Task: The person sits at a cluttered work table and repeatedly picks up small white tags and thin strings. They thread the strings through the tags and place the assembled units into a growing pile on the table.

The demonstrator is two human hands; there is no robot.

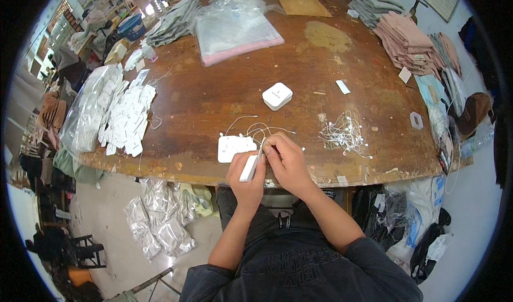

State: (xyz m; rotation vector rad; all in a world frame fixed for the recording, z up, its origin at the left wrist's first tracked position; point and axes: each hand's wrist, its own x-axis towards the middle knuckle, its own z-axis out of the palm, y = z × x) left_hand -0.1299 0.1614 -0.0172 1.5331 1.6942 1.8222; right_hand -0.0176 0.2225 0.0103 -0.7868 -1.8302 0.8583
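My left hand is closed round a stack of white hang tags, held on edge just above the table's front edge. Close against it, my right hand pinches at the top of the stack, where a thin white tag string shows by the fingertips. Beside my left hand lie flat white tags with strings trailing from them. Farther off stands a neat stack of square white tags with rounded corners. Right of my hands is a tangle of white tag strings.
A heap of white tags and a plastic bag lie at the left. Clear bags with a pink edge lie at the back. Folded pink garments are piled at the right, grey ones behind them. Wrapped packages lie on the floor.
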